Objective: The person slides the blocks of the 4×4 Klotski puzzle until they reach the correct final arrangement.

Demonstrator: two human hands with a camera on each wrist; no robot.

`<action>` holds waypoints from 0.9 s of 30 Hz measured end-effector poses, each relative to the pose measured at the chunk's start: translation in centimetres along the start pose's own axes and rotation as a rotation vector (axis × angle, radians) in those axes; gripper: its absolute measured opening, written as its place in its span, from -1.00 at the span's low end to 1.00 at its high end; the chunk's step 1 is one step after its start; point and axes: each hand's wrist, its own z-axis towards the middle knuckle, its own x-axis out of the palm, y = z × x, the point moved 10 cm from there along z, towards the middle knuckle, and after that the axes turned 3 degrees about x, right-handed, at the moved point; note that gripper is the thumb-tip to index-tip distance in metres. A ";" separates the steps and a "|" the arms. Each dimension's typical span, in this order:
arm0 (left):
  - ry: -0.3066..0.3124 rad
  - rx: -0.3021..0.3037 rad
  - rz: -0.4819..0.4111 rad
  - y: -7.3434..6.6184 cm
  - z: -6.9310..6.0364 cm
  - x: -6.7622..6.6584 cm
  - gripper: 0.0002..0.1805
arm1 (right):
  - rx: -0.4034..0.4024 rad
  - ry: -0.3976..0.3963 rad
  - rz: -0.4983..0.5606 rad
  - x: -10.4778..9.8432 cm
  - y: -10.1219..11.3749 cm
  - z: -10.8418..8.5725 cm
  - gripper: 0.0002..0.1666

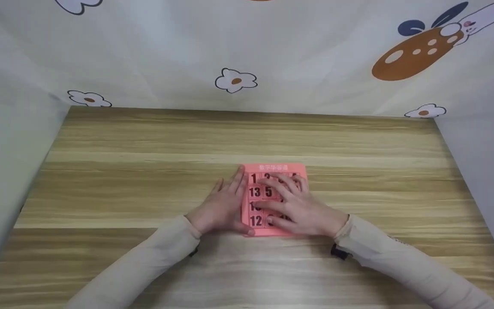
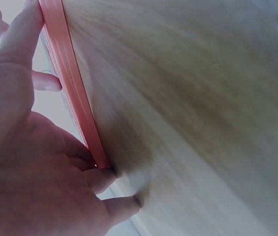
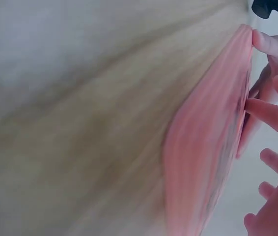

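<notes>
A pink board [image 1: 275, 167] of numbered square tiles lies flat on the wooden table, with 1, 13, 5 and 12 readable in the head view. My left hand [image 1: 221, 210] rests along its left edge, thumb at the lower left corner and fingers along the side. In the left wrist view that hand [image 2: 36, 162] lies against the pink side wall [image 2: 72, 78]. Over the tiles my right hand [image 1: 302, 210] is spread, its fingers reaching left and covering several numbers. The right wrist view shows a fingertip of this hand [image 3: 276, 172] at the board's face [image 3: 203, 132].
The wooden table [image 1: 144, 137] extends around the board. Behind it hangs a pale cloth [image 1: 165, 51] printed with flowers and an orange-brown shape, and pale walls stand at both sides. A dark band [image 1: 340, 252] shows at the right wrist.
</notes>
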 end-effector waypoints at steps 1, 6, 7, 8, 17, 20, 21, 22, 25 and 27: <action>0.003 -0.002 0.000 0.0 0.0 0.0 0.49 | 0.000 0.004 0.005 0.1 0.0 -0.1 -0.51; 0.005 -0.008 0.005 0.1 0.0 0.0 0.49 | 0.000 0.001 0.035 0.1 -0.2 -0.3 -0.48; 0.005 -0.008 0.007 0.1 0.0 0.0 0.49 | 0.003 -0.010 0.043 0.0 -0.3 -0.2 -0.48; 0.004 -0.008 0.007 0.1 0.0 0.0 0.49 | 0.003 -0.025 0.050 -0.2 -0.4 -0.2 -0.48; -0.006 0.008 0.010 -0.1 0.0 -0.2 0.46 | -0.030 -0.055 0.038 -1.0 -0.2 -0.3 -0.67; -0.010 0.012 -0.005 -0.2 0.0 -0.2 0.47 | -0.008 -0.115 0.024 -1.9 -0.6 -0.2 -0.78; -0.008 0.011 -0.007 -0.2 0.0 -0.2 0.47 | 0.002 -0.123 0.023 -2.0 -0.8 -0.1 -0.79; -0.007 0.010 -0.010 -0.2 0.0 -0.1 0.48 | 0.011 -0.117 0.027 -2.0 -0.9 0.0 -0.76; -0.006 0.007 -0.006 -0.1 0.1 0.0 0.48 | 0.031 -0.055 0.049 -1.2 -1.1 0.4 -0.58; -0.004 0.004 -0.009 -0.1 0.0 0.0 0.47 | 0.027 -0.015 0.054 -0.6 -0.9 0.5 -0.52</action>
